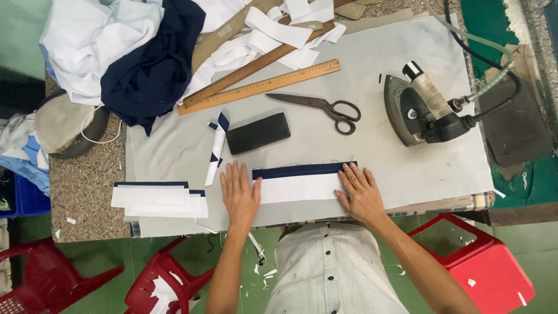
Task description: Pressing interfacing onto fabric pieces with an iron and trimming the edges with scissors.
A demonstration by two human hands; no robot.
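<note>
A white fabric strip with a navy top edge lies flat near the front edge of the grey work cloth. My left hand rests palm down on the strip's left end, fingers spread. My right hand presses flat on its right end. Neither hand grips anything.
A black block and a rolled white-navy piece lie just behind the strip. Scissors, two wooden rulers and a steam iron sit further back. Stacked strips lie left; piled fabric at back left. Red stools stand below.
</note>
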